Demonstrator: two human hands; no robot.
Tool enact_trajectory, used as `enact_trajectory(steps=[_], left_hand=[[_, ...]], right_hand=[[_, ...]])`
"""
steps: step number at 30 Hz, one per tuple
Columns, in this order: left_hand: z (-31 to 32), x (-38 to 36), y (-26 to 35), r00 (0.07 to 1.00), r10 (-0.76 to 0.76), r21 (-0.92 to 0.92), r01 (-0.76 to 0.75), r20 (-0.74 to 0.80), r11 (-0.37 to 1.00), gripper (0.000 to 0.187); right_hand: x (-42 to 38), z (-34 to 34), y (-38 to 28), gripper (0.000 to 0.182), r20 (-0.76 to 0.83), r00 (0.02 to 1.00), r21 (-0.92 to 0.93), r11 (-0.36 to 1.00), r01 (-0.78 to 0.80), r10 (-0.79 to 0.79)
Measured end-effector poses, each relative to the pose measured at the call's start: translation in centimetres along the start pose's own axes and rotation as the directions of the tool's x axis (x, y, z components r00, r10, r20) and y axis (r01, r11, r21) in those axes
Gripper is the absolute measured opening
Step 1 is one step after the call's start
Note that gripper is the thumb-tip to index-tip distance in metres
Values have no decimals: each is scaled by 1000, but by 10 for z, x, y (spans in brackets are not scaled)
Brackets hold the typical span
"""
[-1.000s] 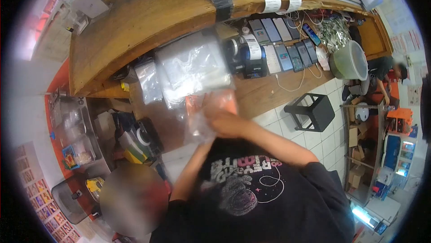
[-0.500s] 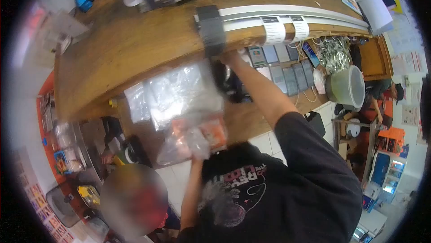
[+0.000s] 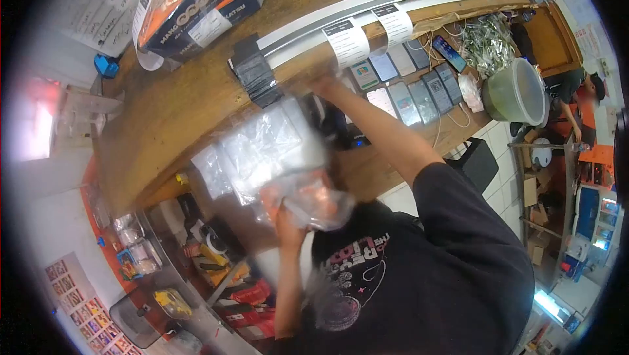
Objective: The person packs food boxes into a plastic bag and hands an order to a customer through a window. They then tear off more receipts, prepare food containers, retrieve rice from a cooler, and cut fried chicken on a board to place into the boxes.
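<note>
My left hand (image 3: 289,225) grips a clear plastic bag (image 3: 331,209) with something orange in it, low in front of my chest. Just beyond it, a pile of clear plastic sleeves (image 3: 272,148) lies on the lower shelf. My right hand (image 3: 325,84) reaches to the wooden upper counter's edge, its fingers smeared by motion. Below that hand sits a dark device (image 3: 327,122), blurred and partly hidden by the arm. A wad of black tape (image 3: 254,73) wraps the end of the metal rail near my right hand. Two printed slips (image 3: 346,41) hang from the rail.
Several phones (image 3: 407,102) with cables lie on the lower shelf at right. Beside them stand a translucent bucket (image 3: 515,93) and a heap of silvery strips (image 3: 488,41). An orange-and-black box (image 3: 200,11) rests on the upper counter. Another person (image 3: 567,96) is at far right.
The view has turned, bringing more of the box into sight. My left hand has shifted the bag, and its fingers now show against it. My right hand stays by the counter edge.
</note>
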State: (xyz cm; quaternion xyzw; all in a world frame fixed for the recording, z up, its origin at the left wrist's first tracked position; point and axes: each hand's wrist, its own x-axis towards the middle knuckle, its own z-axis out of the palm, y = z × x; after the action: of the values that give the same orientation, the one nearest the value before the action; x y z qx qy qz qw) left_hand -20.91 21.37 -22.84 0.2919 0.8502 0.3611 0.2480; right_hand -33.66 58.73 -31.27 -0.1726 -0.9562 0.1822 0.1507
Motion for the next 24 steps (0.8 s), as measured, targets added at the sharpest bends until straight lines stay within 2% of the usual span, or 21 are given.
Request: enact_trajectory(steps=[1,2,4,6,7,9,11,13,14,15,16,17,18,19,20,22,23,24], left_hand=[[-2,1,-2,980,-198,-341,192,18,920,62],[-5,-1,-7,955,-292,-496,279,54,822,62],[-16,-10,-22,974,-208,-382,227,91,896,62],[-22,-21,-37,986,-136,-240,156,100,958,62],[-20,-27,-45,990,-105,-169,119,92,978,62],[-15,-35,-62,996,-56,-60,60,67,996,62],[-7,-38,-78,999,-11,7,11,39,1000,62],[3,-37,-92,999,25,40,-26,21,999,62],[10,-38,-98,999,40,49,-41,16,998,62],[16,-37,-102,999,52,53,-52,10,997,62],[21,-36,-107,998,65,61,-66,3,996,62],[25,-35,-109,997,77,64,-77,3,995,62],[29,-35,-112,996,88,68,-88,4,994,62],[31,-35,-115,995,97,73,-97,5,993,61],[33,-35,-117,995,103,80,-104,8,991,61],[35,-33,-119,993,118,84,-118,13,989,61],[35,-32,-119,992,124,87,-125,18,988,61],[36,-32,-120,992,127,92,-129,24,987,61]], right_hand=[[-5,0,1,47,39,999,12,999,-38,37],[-10,0,2,46,77,994,28,997,-76,73],[-20,-7,-2,45,84,990,44,992,-116,112],[-37,-21,-13,25,-39,992,186,976,-110,119],[-63,-66,-49,8,-236,958,460,887,-39,164],[-104,-80,-86,10,-6,928,811,545,-213,372],[-156,-55,-105,7,12,964,918,380,-116,264],[-198,-78,-146,3,212,931,822,461,-334,296],[-217,-76,-158,3,151,955,766,580,-276,255],[-233,-70,-171,10,205,936,673,653,-348,287],[-247,-57,-177,10,202,937,667,661,-345,286],[-261,-37,-180,12,2,978,656,739,-157,207],[-273,-19,-181,14,-193,975,606,795,30,110],[-281,-11,-182,14,-40,982,716,691,-100,183],[-289,-6,-181,14,-41,981,716,691,-102,187],[-293,-12,-179,11,-51,985,799,599,-58,164],[-295,-17,-179,11,-55,985,801,596,-54,163],[-298,-23,-180,10,5,993,713,695,-87,119]])
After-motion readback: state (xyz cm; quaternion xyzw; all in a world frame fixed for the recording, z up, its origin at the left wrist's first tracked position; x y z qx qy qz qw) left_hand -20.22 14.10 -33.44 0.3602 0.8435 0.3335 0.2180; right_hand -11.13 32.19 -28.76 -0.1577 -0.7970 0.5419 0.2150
